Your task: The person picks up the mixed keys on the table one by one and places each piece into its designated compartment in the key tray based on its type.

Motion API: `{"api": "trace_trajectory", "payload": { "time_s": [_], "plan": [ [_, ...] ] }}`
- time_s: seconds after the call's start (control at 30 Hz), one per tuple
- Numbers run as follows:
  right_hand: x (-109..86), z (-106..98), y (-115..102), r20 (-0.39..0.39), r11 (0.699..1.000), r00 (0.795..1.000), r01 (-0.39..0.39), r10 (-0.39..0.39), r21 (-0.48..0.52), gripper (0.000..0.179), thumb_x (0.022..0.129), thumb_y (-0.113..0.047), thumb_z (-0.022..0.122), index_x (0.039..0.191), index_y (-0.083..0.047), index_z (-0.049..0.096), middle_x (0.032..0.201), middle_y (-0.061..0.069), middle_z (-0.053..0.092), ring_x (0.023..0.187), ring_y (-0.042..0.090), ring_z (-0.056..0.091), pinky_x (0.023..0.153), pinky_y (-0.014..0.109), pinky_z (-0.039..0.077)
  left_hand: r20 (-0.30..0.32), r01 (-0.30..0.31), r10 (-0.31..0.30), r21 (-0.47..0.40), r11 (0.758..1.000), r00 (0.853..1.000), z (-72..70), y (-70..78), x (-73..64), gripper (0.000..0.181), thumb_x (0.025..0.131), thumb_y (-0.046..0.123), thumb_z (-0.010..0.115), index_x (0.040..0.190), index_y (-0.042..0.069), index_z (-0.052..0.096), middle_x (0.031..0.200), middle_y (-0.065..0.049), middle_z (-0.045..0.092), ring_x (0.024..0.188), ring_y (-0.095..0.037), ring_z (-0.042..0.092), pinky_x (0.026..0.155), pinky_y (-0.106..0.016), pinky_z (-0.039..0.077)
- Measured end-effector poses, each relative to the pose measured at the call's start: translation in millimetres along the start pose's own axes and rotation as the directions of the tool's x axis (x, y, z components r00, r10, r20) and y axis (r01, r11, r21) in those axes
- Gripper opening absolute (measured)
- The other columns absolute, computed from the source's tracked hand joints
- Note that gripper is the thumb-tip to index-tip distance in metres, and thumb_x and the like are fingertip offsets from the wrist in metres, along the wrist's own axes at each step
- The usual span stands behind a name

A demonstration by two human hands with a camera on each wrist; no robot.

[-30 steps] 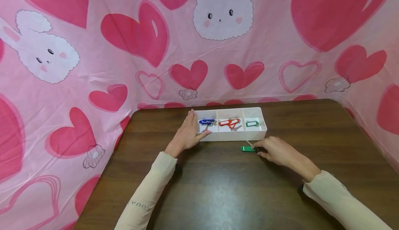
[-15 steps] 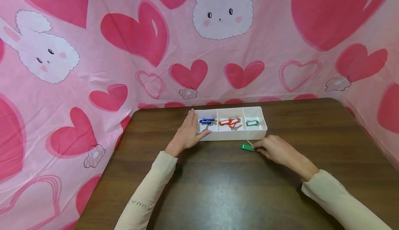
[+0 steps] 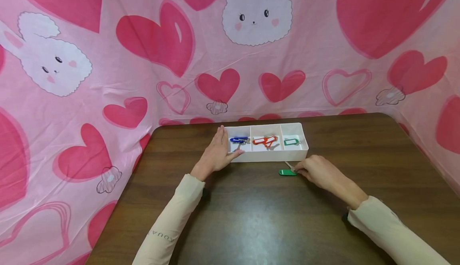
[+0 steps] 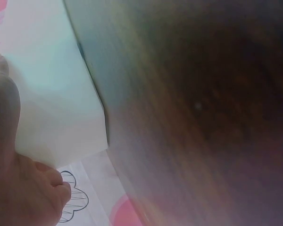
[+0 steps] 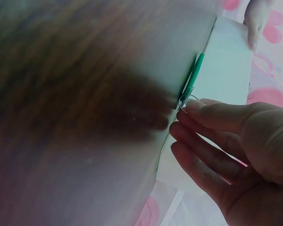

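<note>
A white three-compartment box [image 3: 266,157] stands toward the far side of the table. At its left end my left hand [image 3: 215,153] rests, fingers extended along the end wall and thumb across the front. In the left wrist view, the left hand [image 4: 30,188] lies against the white wall. Just in front of the box's right end, my right hand [image 3: 320,173] pinches a green key tag [image 3: 287,172] by its metal ring, with a key [image 3: 289,165] beside it. The right wrist view shows thumb and finger on the ring [image 5: 183,104], the tag edge-on near the tabletop.
Blue-tagged keys [image 3: 238,140] lie in the left compartment, red-tagged keys [image 3: 264,141] in the middle, and one green tag [image 3: 291,141] in the right. A dark wooden table [image 3: 244,217] carries the box. Behind hangs a pink heart-and-rabbit cloth [image 3: 251,61].
The green key tag has shifted slightly left, then back right, in the right hand's pinch. The left hand and the box stay in place.
</note>
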State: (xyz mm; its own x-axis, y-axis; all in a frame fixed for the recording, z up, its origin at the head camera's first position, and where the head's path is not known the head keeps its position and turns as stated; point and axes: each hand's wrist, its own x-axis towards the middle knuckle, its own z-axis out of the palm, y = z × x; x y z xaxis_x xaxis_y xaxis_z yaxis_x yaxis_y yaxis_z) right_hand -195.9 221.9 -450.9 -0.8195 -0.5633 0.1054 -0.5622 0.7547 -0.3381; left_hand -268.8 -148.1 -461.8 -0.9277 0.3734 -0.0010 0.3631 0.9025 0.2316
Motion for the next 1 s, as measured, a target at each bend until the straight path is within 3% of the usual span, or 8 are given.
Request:
{"api": "trace_trajectory", "payload": {
  "time_s": [0.57,0.73,1.0],
  "plan": [
    [1.0,-14,-9,-0.007,0.987,0.994,-0.111,0.111,-0.113,0.005,0.092,-0.003,0.078,0.093,-0.008,0.075,0.075,0.0,0.07,0.062,0.011,0.05,0.058,0.027,0.048,-0.001,0.007,-0.007,-0.004,1.0,1.0,-0.1,0.8,-0.3,0.116,0.094,0.085,0.036,0.167,0.002,0.003,0.179,-0.013,-0.007,0.167,-0.029,-0.004,0.135,-0.044,0.015],
    [2.2,-18,-10,-0.018,0.986,0.991,-0.135,0.134,-0.098,0.008,0.092,-0.004,0.077,0.092,-0.009,0.071,0.072,-0.002,0.064,0.063,0.011,0.049,0.058,0.026,0.045,0.003,0.013,-0.013,-0.001,1.0,1.0,-0.6,1.1,-0.5,0.116,0.094,0.084,0.036,0.167,0.002,0.002,0.179,-0.013,-0.007,0.168,-0.029,-0.004,0.135,-0.044,0.014],
    [3.0,-24,-12,-0.037,0.99,0.989,-0.144,0.143,-0.009,0.006,0.093,-0.004,0.077,0.098,-0.008,0.074,0.078,-0.002,0.068,0.066,0.01,0.051,0.06,0.024,0.045,0.001,0.006,-0.006,-0.011,1.0,1.0,-1.3,0.5,-0.9,0.116,0.094,0.085,0.037,0.167,0.001,0.003,0.179,-0.013,-0.008,0.167,-0.029,-0.004,0.135,-0.044,0.013]
  ]
}}
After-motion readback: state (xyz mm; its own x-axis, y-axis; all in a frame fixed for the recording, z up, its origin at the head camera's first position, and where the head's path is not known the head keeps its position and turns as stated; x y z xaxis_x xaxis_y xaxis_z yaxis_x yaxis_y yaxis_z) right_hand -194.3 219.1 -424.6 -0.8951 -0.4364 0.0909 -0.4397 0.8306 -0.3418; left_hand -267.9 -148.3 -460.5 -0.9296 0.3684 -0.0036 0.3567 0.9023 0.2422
